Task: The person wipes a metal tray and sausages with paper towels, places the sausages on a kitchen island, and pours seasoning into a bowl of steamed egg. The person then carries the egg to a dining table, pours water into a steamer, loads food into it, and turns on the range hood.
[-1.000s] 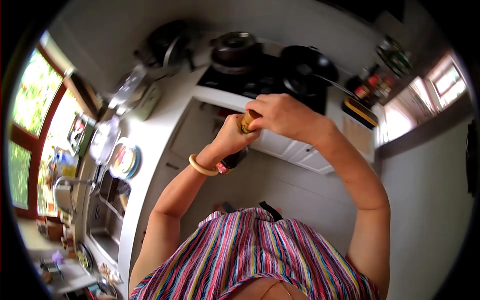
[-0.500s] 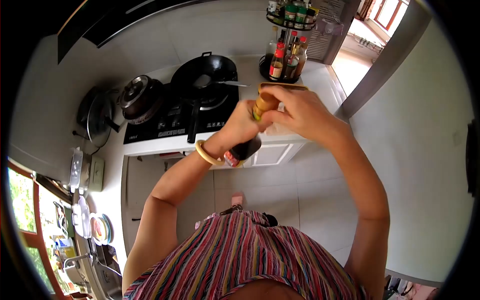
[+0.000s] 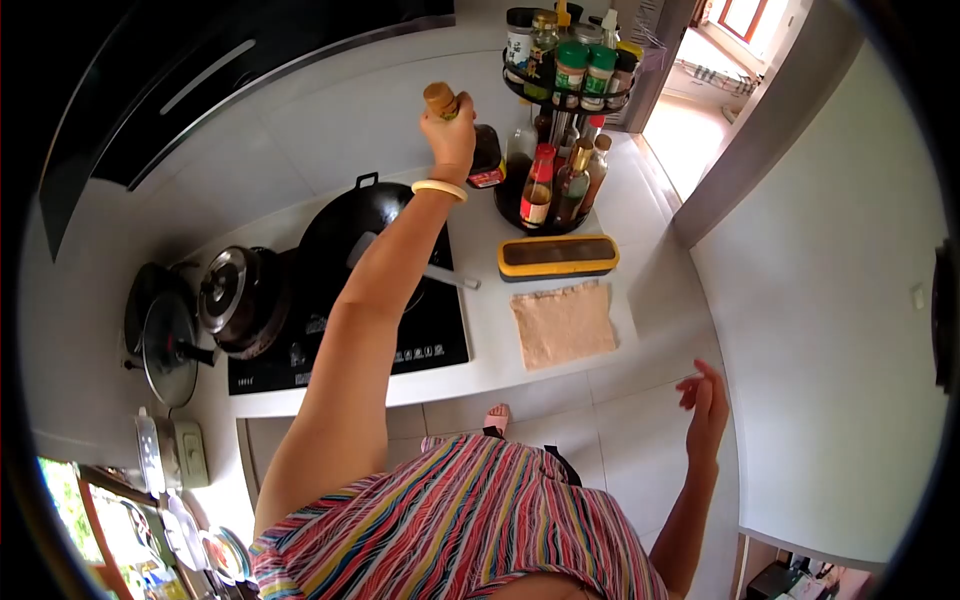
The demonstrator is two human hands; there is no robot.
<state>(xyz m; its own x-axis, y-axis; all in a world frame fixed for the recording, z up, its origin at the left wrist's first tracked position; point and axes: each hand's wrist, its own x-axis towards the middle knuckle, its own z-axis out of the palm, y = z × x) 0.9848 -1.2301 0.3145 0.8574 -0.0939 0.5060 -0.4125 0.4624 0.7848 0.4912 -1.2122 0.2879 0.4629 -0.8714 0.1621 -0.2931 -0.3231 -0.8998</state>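
My left hand (image 3: 450, 135) is wrapped round the neck of a dark bottle (image 3: 486, 158) with a golden-brown cap, held up over the back of the counter. The bottle's red-labelled lower part shows right of my wrist, just left of a two-tier rotating rack (image 3: 548, 212) of sauce bottles and spice jars. Away from the counter, low at the right, my right hand (image 3: 706, 405) hangs with its fingers apart and nothing in it. Below my left forearm a black wok (image 3: 330, 225) sits on the black cooktop (image 3: 440, 335), with a spatula (image 3: 452, 277) lying across it.
A yellow-and-black box (image 3: 558, 257) and a beige cloth (image 3: 565, 325) lie on the counter in front of the rack. A lidded pot (image 3: 232, 290) and a glass lid (image 3: 170, 350) stand at the left. The range hood (image 3: 250, 70) overhangs the back left.
My left hand has carried the bottle up and back toward the rack. My right hand has let go of the bottle's top and dropped to the lower right. The view has turned toward the cooktop and rack.
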